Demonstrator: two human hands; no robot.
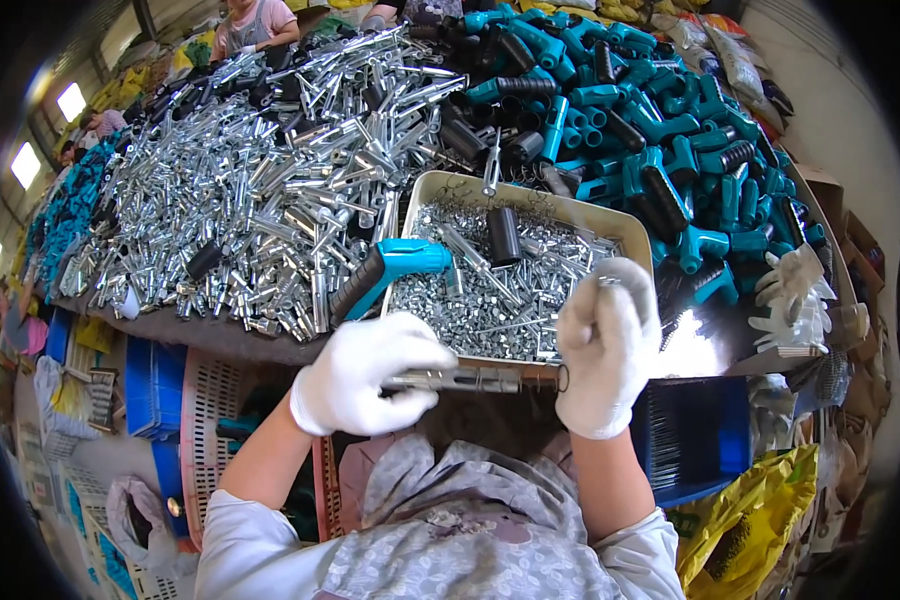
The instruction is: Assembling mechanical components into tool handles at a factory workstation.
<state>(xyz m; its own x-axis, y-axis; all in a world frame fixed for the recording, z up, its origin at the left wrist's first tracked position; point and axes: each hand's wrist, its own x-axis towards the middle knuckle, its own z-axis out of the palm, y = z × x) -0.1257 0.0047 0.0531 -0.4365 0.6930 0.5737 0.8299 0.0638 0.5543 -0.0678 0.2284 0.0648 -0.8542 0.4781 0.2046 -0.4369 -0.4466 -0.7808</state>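
Note:
My left hand (375, 372), in a white glove, is closed round a shiny metal rod-like part (485, 380) held level at the table's front edge. At that part's right end shows a thin dark wire ring (562, 379), perhaps a spring's end. My right hand (610, 345), gloved too, has its fingers curled together over the right front corner of a cream tray (638, 232); what they pinch cannot be made out. Small metal pieces (500, 300), wire springs and a black sleeve (504, 236) lie in the tray. A teal and black handle (390, 270) rests across its left rim.
Heaped metal tubes and rods (270, 190) cover the table's left; teal and black handles (660, 150) pile up at the back right. White gloves (795, 295) lie at the right edge. Below are a blue bin (700, 440) and a pink crate (210, 410). Another person (255, 25) is across the table.

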